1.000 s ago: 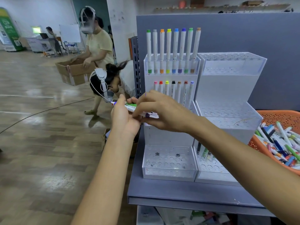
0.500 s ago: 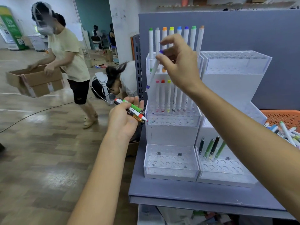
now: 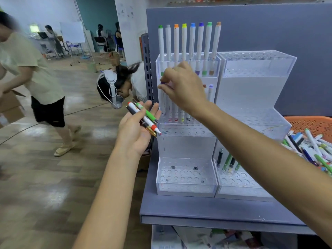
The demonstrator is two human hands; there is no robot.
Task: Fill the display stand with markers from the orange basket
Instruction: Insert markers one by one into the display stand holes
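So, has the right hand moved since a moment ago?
Yes. Against the display stand, the right hand dropped from the top tier to the middle row, pinching a purple-capped marker.

Orange perforated basket (image 3: 310, 123), clear display stand (image 3: 186, 146), grey shelf (image 3: 197, 207), white markers (image 3: 192, 42) capped green, orange, blue
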